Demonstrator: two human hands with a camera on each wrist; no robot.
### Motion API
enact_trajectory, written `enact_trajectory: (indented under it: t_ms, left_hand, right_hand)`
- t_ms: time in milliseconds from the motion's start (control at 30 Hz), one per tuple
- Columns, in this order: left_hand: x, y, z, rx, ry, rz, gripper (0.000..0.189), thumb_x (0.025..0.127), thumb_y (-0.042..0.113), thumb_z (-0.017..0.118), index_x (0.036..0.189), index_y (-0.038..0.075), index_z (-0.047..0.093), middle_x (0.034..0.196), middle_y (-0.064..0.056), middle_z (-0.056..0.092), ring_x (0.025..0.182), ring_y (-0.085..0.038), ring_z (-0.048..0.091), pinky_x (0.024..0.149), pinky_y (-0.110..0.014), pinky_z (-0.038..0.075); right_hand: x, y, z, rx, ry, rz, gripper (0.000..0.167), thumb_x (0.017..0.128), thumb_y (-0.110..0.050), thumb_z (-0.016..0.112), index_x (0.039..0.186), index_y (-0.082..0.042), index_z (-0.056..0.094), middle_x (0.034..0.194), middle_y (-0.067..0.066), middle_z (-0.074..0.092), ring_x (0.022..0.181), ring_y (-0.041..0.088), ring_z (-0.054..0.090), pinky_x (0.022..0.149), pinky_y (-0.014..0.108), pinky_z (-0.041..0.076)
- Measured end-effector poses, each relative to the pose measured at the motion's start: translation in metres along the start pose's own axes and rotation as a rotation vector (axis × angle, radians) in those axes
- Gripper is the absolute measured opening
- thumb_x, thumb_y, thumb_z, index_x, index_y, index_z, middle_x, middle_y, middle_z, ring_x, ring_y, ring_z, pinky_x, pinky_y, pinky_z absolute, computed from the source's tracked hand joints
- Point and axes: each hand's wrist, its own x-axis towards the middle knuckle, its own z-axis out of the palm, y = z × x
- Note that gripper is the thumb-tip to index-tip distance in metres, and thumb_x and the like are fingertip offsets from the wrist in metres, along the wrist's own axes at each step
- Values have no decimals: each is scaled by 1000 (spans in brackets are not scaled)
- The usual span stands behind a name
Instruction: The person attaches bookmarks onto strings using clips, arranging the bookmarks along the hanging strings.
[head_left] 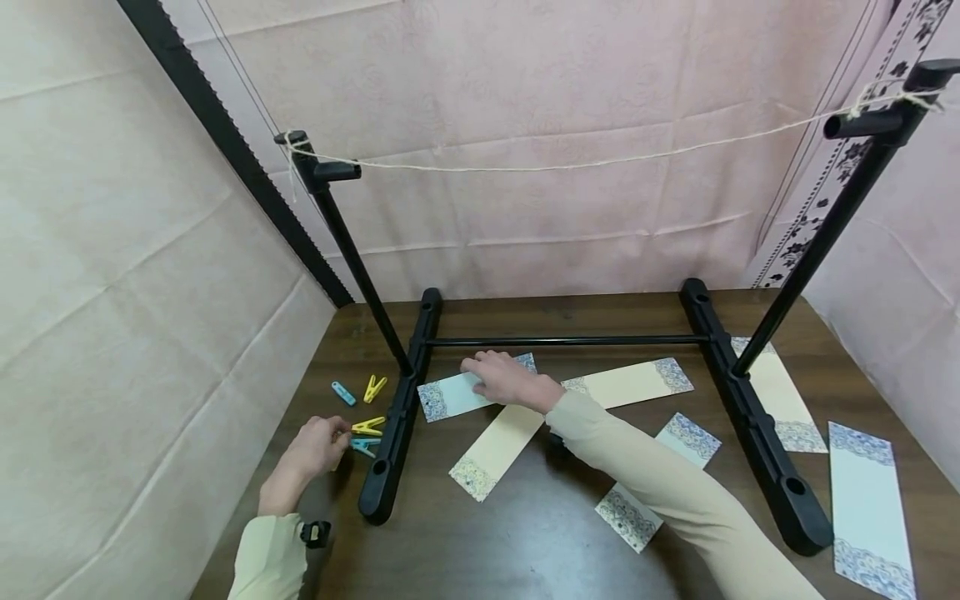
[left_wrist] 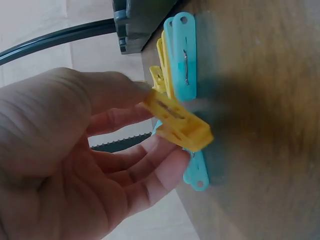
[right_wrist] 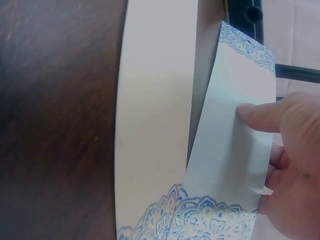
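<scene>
A yellow clothespin point(left_wrist: 177, 122) is pinched between the thumb and fingers of my left hand point(head_left: 311, 454), just above the table at left. Beyond it lie light blue clothespins point(left_wrist: 185, 60) and more yellow ones, close to the black stand foot. My right hand point(head_left: 510, 379) grips a pale blue paper strip point(right_wrist: 230, 135) with lacy blue patterned ends. The thumb lies on its face, and the other fingers go behind its edge. A cream strip point(right_wrist: 155, 110) lies beside it, partly beneath the forearm in the head view.
A black stand rises from two feet point(head_left: 757, 425) joined by a low crossbar point(head_left: 562, 341). White string point(head_left: 525, 169) spans its two posts. More patterned strips lie around, including a pale blue one point(head_left: 870, 500) at far right. Fabric walls point(head_left: 525, 225) enclose the table.
</scene>
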Motion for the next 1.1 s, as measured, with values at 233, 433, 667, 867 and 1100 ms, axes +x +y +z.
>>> enact_trajectory:
  t_ms: [233,433,667,867,1100]
  left_hand:
    - [3,5,-8,-66,60,12,17,97,11,53,100,1,67,80,-7,63,62,-15,52,54,-29,41]
    - [5,11,-19,-38,177,48,14,96,12,56,98,2,66,87,-11,63,68,-19,53,57,-30,41]
    - [8,24,-27,-81,357,141,14,98,13,57,100,2,66,91,-16,62,75,-24,56,62,-35,45]
    - [14,38,-33,-133,514,225,13,99,13,57,103,4,65,99,-17,63,87,-30,64,73,-46,55]
    - [18,54,-47,-217,570,333,15,99,17,59,107,8,68,99,-10,64,79,-19,60,67,-32,52]
  right_hand:
    - [-4,-3,-8,72,5,3,33,98,-15,59,131,-11,58,117,8,63,101,20,59,86,35,50]
    - [-7,-6,-17,150,33,24,29,100,-14,56,129,-13,59,115,6,62,91,16,57,80,30,51]
    - [-11,-7,-25,194,74,35,26,101,-14,53,126,-13,60,113,5,62,89,14,54,79,28,51]
    - [-13,-8,-31,209,84,19,27,103,-13,49,127,-12,60,115,6,63,93,16,56,83,31,51]
    - [-14,-9,-36,242,137,11,25,103,-12,48,125,-11,60,117,7,65,96,17,59,86,33,52]
